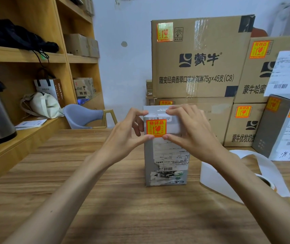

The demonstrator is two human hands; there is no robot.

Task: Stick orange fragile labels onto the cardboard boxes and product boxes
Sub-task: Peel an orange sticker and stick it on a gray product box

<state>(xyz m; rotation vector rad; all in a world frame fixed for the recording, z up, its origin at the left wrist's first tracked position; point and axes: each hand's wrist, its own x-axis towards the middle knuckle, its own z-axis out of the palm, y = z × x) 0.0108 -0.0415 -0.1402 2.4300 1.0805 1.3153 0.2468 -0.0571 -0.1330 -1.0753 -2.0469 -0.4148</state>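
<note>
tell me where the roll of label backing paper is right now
In the head view it lies on the wooden table at the right: the backing paper roll sits beside the grey product box held by both hands.

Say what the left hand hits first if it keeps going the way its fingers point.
The left hand points right, its fingertips already on the grey product box beside the orange label. Going on, its thumb likely meets the right hand thumb; depth unclear.

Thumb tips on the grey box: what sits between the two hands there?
Head view: the orange label, between left hand and right hand, on the grey box.
</note>
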